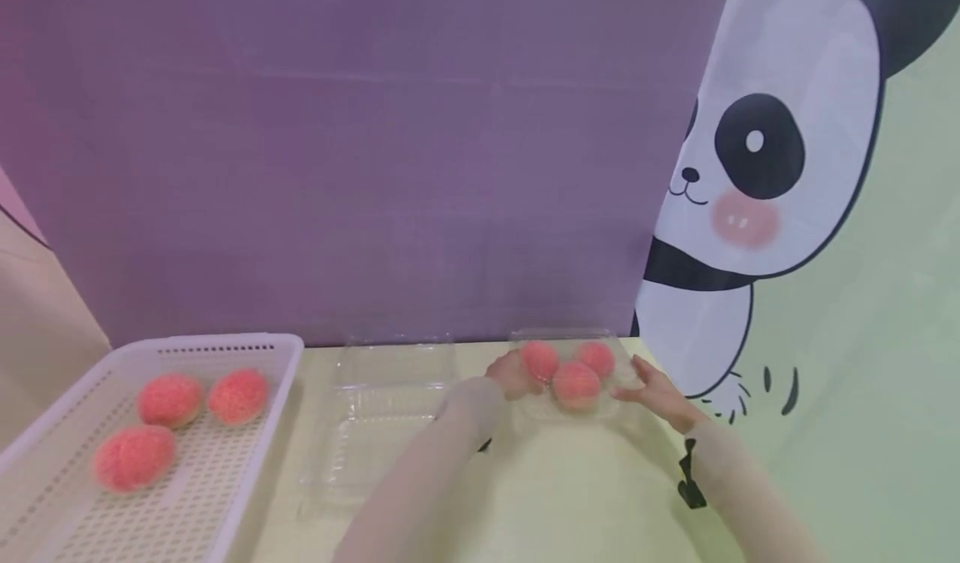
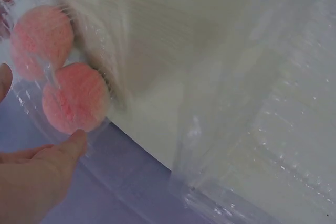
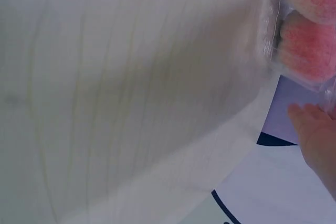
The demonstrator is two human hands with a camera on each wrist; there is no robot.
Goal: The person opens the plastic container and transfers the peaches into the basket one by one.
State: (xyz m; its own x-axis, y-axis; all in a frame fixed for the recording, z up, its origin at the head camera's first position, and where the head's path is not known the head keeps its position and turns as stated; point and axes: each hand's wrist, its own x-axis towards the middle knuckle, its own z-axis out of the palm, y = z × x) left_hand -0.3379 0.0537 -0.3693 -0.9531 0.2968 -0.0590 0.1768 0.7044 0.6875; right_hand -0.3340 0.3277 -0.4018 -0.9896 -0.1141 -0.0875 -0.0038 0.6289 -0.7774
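Note:
A clear plastic box (image 1: pixel 618 400) stands at the far edge of the table, holding three fuzzy pink-red peaches (image 1: pixel 576 385). Clear plastic covers the peaches (image 2: pixel 76 98) in the left wrist view. My left hand (image 1: pixel 513 374) is at the box's left side, partly hidden by plastic and sleeve. In its wrist view the hand (image 2: pixel 44 179) reaches the box's rim with extended fingers. At the box's right side is my right hand (image 1: pixel 663 396), thumb and fingers spread around the corner. Only part of that hand (image 3: pixel 317 140) shows in the right wrist view.
A second clear plastic box (image 1: pixel 390 446), its lid raised at the back, stands left of my left arm. Further left, a white perforated basket (image 1: pixel 202 496) holds three more peaches (image 1: pixel 135 458). A purple cloth (image 1: pixel 375 171) and a panda-print sheet (image 1: pixel 825 213) hang behind the table.

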